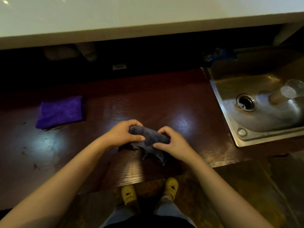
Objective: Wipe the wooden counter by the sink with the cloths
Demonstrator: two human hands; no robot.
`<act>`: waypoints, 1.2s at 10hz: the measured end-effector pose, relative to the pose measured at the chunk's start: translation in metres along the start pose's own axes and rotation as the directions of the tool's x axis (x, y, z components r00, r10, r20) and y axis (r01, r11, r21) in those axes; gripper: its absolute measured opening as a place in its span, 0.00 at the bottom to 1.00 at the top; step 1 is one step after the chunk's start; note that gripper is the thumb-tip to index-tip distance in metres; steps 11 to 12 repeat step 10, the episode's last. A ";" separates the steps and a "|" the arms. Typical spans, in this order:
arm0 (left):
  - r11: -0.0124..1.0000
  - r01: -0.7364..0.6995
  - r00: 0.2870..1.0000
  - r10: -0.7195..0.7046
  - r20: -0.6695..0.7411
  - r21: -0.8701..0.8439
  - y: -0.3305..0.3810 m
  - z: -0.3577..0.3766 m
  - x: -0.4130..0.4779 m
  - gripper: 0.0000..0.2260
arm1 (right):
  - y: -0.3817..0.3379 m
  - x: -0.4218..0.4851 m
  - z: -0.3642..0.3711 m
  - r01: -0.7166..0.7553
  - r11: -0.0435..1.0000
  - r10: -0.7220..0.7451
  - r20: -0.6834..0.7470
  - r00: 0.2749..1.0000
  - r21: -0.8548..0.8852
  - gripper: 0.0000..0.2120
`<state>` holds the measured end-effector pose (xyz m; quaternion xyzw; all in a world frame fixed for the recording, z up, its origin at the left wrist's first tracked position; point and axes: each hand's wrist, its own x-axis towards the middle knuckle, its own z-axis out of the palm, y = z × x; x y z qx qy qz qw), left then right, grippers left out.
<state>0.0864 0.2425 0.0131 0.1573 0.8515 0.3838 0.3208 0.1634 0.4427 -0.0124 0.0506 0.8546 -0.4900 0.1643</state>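
Note:
A dark grey cloth (150, 140) is bunched up just above the dark wooden counter (148, 102), near its front edge. My left hand (123, 134) grips the cloth's left end and my right hand (172, 143) grips its right end; loose corners hang down toward the counter. A folded purple cloth (60, 111) lies flat on the counter to the left, apart from both hands. Small wet spots and specks show on the wood at the far left.
A steel sink (233, 127) is set into the counter on the right, with a drain (246, 102) and a clear glass (286, 92) lying in the basin. A white shelf (131, 15) overhangs the dark back of the counter. My feet in yellow slippers (129, 194) stand on the floor below.

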 end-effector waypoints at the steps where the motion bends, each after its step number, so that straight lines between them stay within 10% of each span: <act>1: 0.983 -0.029 0.995 0.011 -0.103 -0.180 -0.013 -0.018 -0.019 0.12 | -0.017 0.011 -0.006 -0.047 0.961 0.031 0.063 0.998 0.274 0.11; 5: 0.793 0.233 0.811 -0.478 -0.338 -0.562 -0.113 -0.107 -0.112 0.15 | -0.107 0.091 0.128 0.084 0.996 -0.083 0.060 0.995 -0.024 0.11; 8: 0.808 0.589 0.736 -0.530 -0.422 0.012 -0.152 -0.126 -0.109 0.17 | -0.123 0.106 0.171 0.158 0.962 -0.143 0.083 0.986 -0.221 0.20; 12: 0.903 0.401 0.829 -0.286 -0.481 0.154 -0.105 -0.145 -0.078 0.17 | -0.132 0.116 0.137 0.078 0.985 -0.065 0.088 0.994 -0.155 0.23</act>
